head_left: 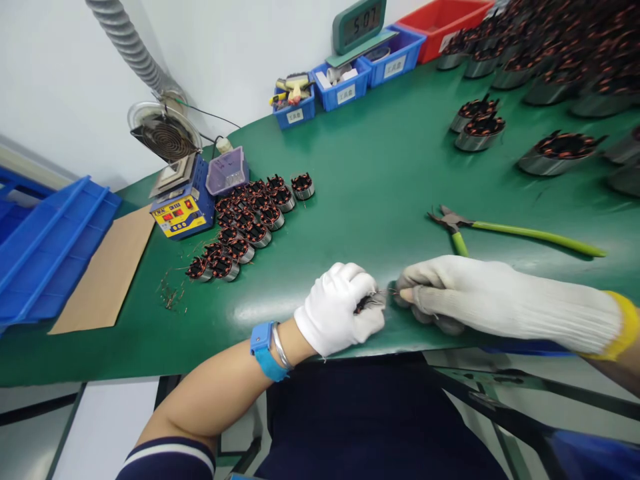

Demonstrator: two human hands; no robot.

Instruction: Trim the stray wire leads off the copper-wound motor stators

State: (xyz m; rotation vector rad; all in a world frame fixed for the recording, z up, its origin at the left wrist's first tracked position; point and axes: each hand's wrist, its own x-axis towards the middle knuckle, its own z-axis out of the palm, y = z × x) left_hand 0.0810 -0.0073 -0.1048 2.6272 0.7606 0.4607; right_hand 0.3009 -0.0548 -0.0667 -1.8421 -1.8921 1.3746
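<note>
My left hand (341,308), in a white glove, is closed around a motor stator (373,301); only part of its metal side and dark windings shows between the fingers. Thin copper wires stick out from it to the right. With thumb and fingers pinched together, my right hand (440,293) grips the ends of those copper wires (393,292); its glove is white with a yellow cuff, and a bare thumb tip shows. Just beyond the right hand lie green-handled cutting pliers (520,230), their jaws pointing left.
Several wound stators (250,220) stand in rows at left, beside a blue-yellow soldering pot (181,200) and a purple tray (228,172). Wire scraps (171,297) lie nearby. More stators (563,152) crowd the right. Blue bins (345,92), a red bin (435,30) and a clock (359,27) line the back.
</note>
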